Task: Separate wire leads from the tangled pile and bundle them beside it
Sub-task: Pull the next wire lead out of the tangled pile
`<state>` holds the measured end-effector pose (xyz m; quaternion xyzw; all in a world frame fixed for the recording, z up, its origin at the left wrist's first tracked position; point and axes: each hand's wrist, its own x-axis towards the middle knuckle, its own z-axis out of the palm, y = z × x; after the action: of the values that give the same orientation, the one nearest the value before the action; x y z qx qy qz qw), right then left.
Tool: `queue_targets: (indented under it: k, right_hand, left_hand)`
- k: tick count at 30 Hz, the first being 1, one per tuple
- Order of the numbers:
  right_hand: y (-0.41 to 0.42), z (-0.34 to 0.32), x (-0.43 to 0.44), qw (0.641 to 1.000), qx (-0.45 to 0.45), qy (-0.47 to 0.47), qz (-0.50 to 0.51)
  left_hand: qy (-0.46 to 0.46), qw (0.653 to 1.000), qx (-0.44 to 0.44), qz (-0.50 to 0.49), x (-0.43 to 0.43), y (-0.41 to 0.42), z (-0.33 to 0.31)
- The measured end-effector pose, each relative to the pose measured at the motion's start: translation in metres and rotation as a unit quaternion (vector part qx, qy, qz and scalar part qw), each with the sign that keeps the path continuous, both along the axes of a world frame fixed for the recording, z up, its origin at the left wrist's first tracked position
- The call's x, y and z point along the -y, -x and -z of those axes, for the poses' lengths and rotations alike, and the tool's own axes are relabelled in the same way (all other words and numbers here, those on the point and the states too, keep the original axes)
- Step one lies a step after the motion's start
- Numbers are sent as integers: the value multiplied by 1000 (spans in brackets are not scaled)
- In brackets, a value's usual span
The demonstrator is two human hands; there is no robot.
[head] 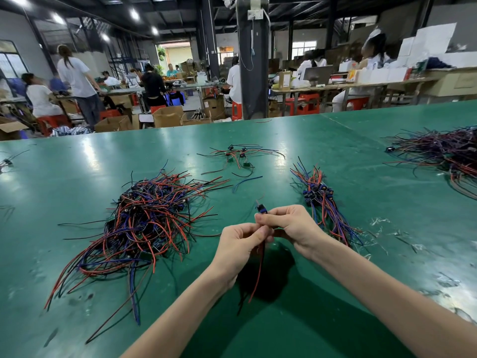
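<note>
Both the left hand [241,245] and right hand [286,223] pinch one wire lead [260,259] above the tabletop's [335,319] near edge; its dangling tails could snag the tangled pile [147,223].

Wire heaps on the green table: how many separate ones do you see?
4: the tangled pile at left, the bundle at right, a small cluster behind them, a large heap at the right edge. Strands at the left edge may belong to another, cut off.

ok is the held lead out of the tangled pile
Out: the left hand and right hand pinch the lead apart from the tangled pile.
</note>
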<state>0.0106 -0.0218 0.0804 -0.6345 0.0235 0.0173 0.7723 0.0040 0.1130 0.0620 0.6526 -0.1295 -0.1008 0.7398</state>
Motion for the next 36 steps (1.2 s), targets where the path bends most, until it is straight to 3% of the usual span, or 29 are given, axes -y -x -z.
queue_targets:
  k: [7,13,25,36]
  right_hand:
    - [-4,-1,2,1000,12,12,5]
    - [-9,-6,18,997,-5,22,71]
    - [-16,-9,29,994,23,18,103]
    - [-21,3,31,989,44,78,119]
  left_hand:
    - [-30,998,53,-15,0,1,-1]
    - [-100,989,105,17,6,13,-5]
    - [-96,977,184,50,9,31,-17]
    - [-172,949,266,12,8,31,-11]
